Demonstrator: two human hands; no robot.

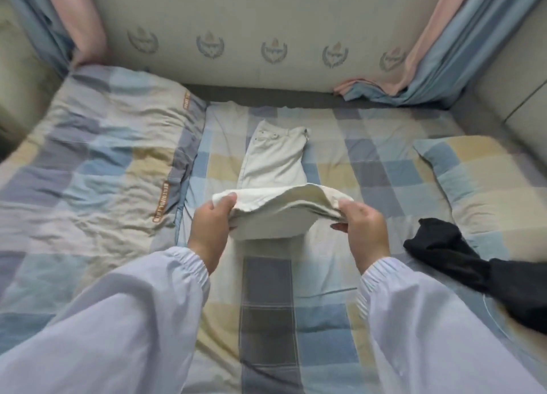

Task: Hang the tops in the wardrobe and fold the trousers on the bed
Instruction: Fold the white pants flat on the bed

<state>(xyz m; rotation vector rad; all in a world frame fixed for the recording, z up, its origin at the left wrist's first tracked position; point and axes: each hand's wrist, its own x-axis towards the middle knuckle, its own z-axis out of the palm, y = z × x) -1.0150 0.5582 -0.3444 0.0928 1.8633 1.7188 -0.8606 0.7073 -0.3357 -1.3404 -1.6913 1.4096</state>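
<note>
On the checked bed [266,290], cream trousers [275,157] laid lengthwise, lifted hem pinched between left hand [211,225] and right hand [364,225]

You wear loose, pale lavender-white sleeves of thin, smooth fabric on both arms, each gathered into a ribbed elastic cuff at the wrist; your left hand [208,234] and right hand [365,231] are bare.

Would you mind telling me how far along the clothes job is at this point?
Done: no finished fold or hung top is visible. In hand: the white trousers lie lengthwise on the checked bed, waistband at the far end; the left hand and right hand each grip the lifted leg end, mid-fold. Left: finishing that fold, then the black garment lying loose at the right; what kind it is cannot be told.
</note>
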